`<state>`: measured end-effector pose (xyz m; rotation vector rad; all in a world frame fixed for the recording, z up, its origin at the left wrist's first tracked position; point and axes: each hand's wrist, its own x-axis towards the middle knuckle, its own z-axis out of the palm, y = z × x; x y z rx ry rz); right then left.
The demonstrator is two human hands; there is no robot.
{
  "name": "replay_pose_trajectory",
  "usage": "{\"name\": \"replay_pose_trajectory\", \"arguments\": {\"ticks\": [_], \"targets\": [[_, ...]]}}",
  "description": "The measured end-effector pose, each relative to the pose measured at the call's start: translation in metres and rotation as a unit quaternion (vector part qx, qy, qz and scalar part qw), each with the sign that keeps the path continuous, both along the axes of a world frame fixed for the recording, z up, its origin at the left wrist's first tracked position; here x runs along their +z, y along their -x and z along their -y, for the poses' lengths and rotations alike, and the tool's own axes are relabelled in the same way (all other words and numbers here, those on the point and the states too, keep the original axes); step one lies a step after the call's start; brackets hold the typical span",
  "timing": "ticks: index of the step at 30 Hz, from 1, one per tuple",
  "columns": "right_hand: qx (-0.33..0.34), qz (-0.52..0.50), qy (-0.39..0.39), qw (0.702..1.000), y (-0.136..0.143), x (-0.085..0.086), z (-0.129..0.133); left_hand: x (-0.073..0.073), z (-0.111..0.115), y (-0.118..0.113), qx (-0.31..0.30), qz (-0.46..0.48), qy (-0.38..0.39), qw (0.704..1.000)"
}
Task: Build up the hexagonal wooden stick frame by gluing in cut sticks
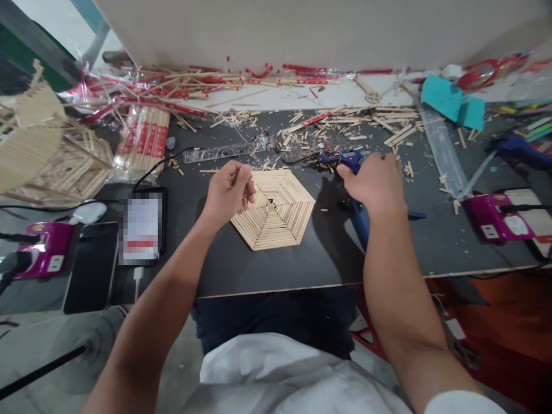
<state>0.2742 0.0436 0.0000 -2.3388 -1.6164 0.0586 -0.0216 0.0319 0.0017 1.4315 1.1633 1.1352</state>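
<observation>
A hexagonal panel of thin wooden sticks (276,227), laid in rings around a small central hole, rests flat on the dark tabletop. Over its upper left edge is my left hand (230,192), fingers curled and thumb against the index finger; whatever they may hold is hidden. My right hand (375,181) hovers to the right, by a blue glue gun (340,158) with a small red light. The thumb is close to the gun, but the fingertips are out of sight, so a grip cannot be made out. Blue handles (416,215) show partly under the right forearm.
Stick offcuts (345,123) litter the back. On the left are a stick-built structure (81,155), bundled sticks (142,138), a lit phone (142,227), a dark phone (91,267) and a purple power strip (47,247). Another purple strip (495,215) stands right.
</observation>
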Motion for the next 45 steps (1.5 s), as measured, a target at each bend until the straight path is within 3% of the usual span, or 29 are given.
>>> {"name": "replay_pose_trajectory", "arguments": {"ticks": [3, 7, 9, 12, 14, 15, 18, 21, 25, 30, 33, 36, 39, 45], "targets": [[-0.004, 0.012, 0.019, 1.0, -0.007, -0.018, -0.008, -0.006, -0.004, 0.002, 0.008, -0.016, -0.029, 0.999], [-0.009, 0.015, -0.018, 1.0, -0.005, -0.035, -0.013, -0.013, -0.007, 0.006, 0.026, -0.034, -0.058, 0.997], [-0.026, 0.01, -0.035, 0.999, -0.004, -0.035, -0.015, -0.014, -0.007, 0.008, 0.033, -0.065, -0.069, 0.995], [-0.033, 0.011, -0.091, 0.995, 0.005, -0.021, -0.008, -0.013, -0.005, 0.007, 0.038, -0.125, -0.093, 0.987], [0.037, -0.017, -0.14, 0.989, 0.02, -0.006, 0.001, -0.012, -0.003, 0.005, 0.037, -0.163, -0.109, 0.98], [0.107, -0.049, -0.147, 0.982, 0.03, 0.001, 0.005, -0.012, -0.002, 0.003, 0.035, -0.18, -0.112, 0.977], [0.337, -0.173, -0.065, 0.923, 0.061, 0.012, 0.016, -0.011, -0.001, 0.001, 0.034, -0.208, -0.105, 0.972], [0.436, -0.22, -0.001, 0.873, 0.081, 0.007, 0.018, -0.011, -0.002, 0.002, 0.036, -0.211, -0.093, 0.972], [0.456, -0.212, 0.017, 0.864, 0.087, -0.001, 0.014, -0.011, -0.003, 0.003, 0.039, -0.22, -0.089, 0.971], [0.491, -0.06, 0.042, 0.868, 0.093, 0.004, 0.015, -0.013, -0.003, 0.003, 0.03, -0.239, -0.096, 0.966], [0.42, -0.056, 0.029, 0.905, 0.086, 0.013, 0.012, -0.016, -0.004, 0.005, 0.033, -0.233, -0.093, 0.968], [0.291, -0.098, -0.076, 0.949, 0.068, 0.026, 0.005, -0.018, -0.005, 0.006, 0.033, -0.229, -0.093, 0.968], [0.227, -0.108, -0.127, 0.96, 0.056, 0.036, -0.001, -0.016, -0.005, 0.005, 0.034, -0.243, -0.096, 0.965], [0.411, -0.141, 0.013, 0.901, 0.074, 0.022, -0.001, -0.01, -0.004, 0.003, 0.031, -0.258, -0.101, 0.96]]}}
